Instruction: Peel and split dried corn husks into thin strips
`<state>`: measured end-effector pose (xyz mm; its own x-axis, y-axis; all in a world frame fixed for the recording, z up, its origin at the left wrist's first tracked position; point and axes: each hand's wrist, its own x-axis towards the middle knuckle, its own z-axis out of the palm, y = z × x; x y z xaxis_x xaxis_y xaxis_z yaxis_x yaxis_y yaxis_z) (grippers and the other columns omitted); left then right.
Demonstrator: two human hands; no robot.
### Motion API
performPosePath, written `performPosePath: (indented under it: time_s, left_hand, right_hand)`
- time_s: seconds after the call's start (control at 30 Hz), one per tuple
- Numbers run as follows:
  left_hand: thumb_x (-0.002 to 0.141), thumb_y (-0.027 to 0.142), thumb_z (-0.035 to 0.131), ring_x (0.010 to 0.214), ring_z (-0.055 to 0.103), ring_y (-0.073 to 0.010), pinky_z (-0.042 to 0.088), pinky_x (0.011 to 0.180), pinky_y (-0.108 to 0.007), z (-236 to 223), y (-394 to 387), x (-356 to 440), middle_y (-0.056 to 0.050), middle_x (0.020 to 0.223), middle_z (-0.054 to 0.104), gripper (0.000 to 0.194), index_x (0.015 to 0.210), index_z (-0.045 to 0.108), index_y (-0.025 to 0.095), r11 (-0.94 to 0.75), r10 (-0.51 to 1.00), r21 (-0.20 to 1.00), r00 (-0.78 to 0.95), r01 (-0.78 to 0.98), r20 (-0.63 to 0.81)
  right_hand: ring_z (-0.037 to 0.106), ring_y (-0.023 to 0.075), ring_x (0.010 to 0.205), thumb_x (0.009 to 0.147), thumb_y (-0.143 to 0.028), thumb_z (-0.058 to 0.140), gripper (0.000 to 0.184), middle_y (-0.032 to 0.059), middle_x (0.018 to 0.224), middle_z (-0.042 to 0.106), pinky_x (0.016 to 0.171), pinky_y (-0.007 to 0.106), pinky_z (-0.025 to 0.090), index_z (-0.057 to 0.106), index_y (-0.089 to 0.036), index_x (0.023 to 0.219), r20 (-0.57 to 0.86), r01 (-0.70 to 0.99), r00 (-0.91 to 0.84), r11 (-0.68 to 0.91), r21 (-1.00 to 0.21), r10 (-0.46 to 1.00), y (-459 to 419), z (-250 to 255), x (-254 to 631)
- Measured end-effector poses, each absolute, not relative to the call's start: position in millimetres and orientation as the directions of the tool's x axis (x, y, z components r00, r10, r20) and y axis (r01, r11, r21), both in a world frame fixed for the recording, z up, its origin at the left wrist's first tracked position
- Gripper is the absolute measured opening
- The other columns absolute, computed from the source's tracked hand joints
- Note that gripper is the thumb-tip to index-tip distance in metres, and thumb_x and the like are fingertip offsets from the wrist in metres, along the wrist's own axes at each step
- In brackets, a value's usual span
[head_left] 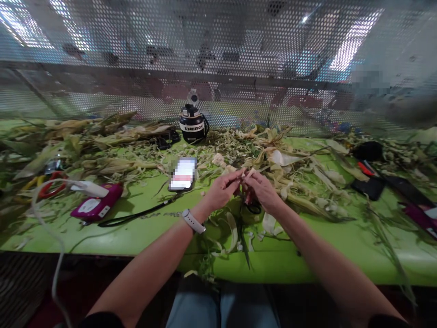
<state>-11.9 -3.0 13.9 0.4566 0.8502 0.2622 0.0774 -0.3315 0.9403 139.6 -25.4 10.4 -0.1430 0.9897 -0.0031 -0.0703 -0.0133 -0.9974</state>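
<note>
My left hand (224, 187) and my right hand (261, 189) meet over the green table, fingertips pinched close together. Between them is a small pale piece of corn husk (251, 173), mostly covered by my fingers. Beneath my hands lies a dark loop (253, 208), perhaps a scissor handle, partly hidden by the right hand. Husk strips (232, 232) lie on the table just below my hands. A heap of husk scraps (244, 148) spreads right behind them.
A lit phone (182, 174), a purple power bank (97, 202) with a white cable and orange-handled scissors (53, 187) lie left. Behind stands a black "ENERGY" bottle (192, 125) before a perforated metal screen (232, 59). A black pouch-like item (368, 187) lies right.
</note>
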Motion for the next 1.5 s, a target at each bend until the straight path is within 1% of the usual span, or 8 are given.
performPosePath:
  time_s: [0.13,0.37,0.47,0.7,0.87,1.13,1.27,1.5]
  left_hand:
    - [0.079,0.024,0.054,0.083,0.061,-0.0176,0.049,0.076,-0.028,11.1,-6.5,-8.6,-0.008,0.093,0.069,0.039,0.115,0.063,0.015,-0.360,0.853,0.932,0.422,0.051,0.307]
    - [0.081,0.036,0.055,0.057,0.058,-0.0113,0.049,0.057,-0.024,10.8,-10.2,-4.1,-0.001,0.070,0.064,0.029,0.098,0.062,0.013,-0.194,0.905,0.971,0.356,-0.138,0.231]
    - [0.082,0.040,0.055,0.057,0.060,-0.0119,0.050,0.059,-0.024,7.5,-8.7,-5.8,0.000,0.069,0.062,0.028,0.093,0.058,0.015,-0.248,0.893,0.964,0.362,-0.098,0.267]
    - [0.086,0.038,0.050,0.059,0.062,-0.0132,0.050,0.060,-0.024,2.2,-6.4,-10.1,-0.002,0.070,0.065,0.023,0.087,0.058,0.016,-0.448,0.874,0.873,0.300,0.194,0.382]
    - [0.086,0.037,0.049,0.061,0.065,-0.0150,0.052,0.058,-0.026,0.1,-2.9,-11.4,-0.003,0.074,0.068,0.028,0.105,0.053,0.017,-0.417,0.872,0.894,0.349,0.161,0.344]
    - [0.085,0.038,0.049,0.062,0.065,-0.0160,0.055,0.057,-0.028,6.1,-3.5,-12.2,-0.004,0.078,0.066,0.027,0.096,0.057,0.015,-0.342,0.860,0.939,0.418,0.045,0.293]
    - [0.088,0.034,0.045,0.062,0.065,-0.0150,0.050,0.054,-0.024,8.3,-9.3,-14.6,-0.003,0.074,0.066,0.021,0.092,0.055,0.017,-0.505,0.839,0.822,0.377,0.265,0.394]
    - [0.094,0.025,0.030,0.061,0.064,-0.0166,0.045,0.056,-0.025,3.2,-10.0,-14.6,-0.006,0.072,0.065,0.022,0.096,0.050,0.016,-0.629,0.771,0.433,0.448,0.645,0.453]
  right_hand:
    - [0.044,0.0070,0.029,0.076,-0.038,0.054,0.019,-0.0099,0.050,0.048,0.030,0.020,0.039,0.044,-0.022,0.076,0.037,-0.048,-0.074,0.033,-0.998,0.997,-26.4,10.1,135.6]
    - [0.045,0.0078,0.032,0.078,-0.039,0.053,0.019,-0.0088,0.050,0.049,0.033,0.020,0.039,0.047,-0.021,0.080,0.050,-0.044,-0.069,0.047,-0.998,0.996,-29.5,14.4,134.8]
    - [0.047,0.0083,0.034,0.078,-0.040,0.055,0.020,-0.0087,0.050,0.049,0.034,0.020,0.039,0.048,-0.021,0.081,0.038,-0.037,-0.096,0.034,-0.999,0.995,-30.3,16.0,136.2]
    - [0.050,0.0094,0.038,0.076,-0.045,0.058,0.027,-0.0069,0.051,0.051,0.038,0.022,0.042,0.048,-0.019,0.077,0.055,0.033,-0.111,0.059,-0.998,0.992,-28.8,13.9,137.8]
    - [0.049,0.0088,0.039,0.080,-0.044,0.055,0.025,-0.0073,0.053,0.049,0.038,0.021,0.040,0.046,-0.021,0.078,0.125,0.132,-0.123,0.141,-0.981,0.984,-26.0,6.0,139.5]
    - [0.047,0.0085,0.042,0.084,-0.042,0.051,0.022,-0.0072,0.055,0.048,0.041,0.021,0.041,0.047,-0.021,0.081,0.198,0.163,-0.158,0.224,-0.961,0.967,-24.4,6.9,141.5]
    - [0.048,0.0085,0.046,0.082,-0.040,0.054,0.021,-0.0062,0.056,0.049,0.043,0.020,0.039,0.048,-0.020,0.078,0.243,0.194,-0.124,0.264,-0.945,0.962,-25.1,7.5,140.9]
    - [0.050,0.0095,0.041,0.086,-0.035,0.046,0.015,-0.0061,0.054,0.052,0.041,0.020,0.040,0.047,-0.021,0.082,0.227,0.290,-0.118,0.252,-0.923,0.967,-28.2,3.4,137.2]
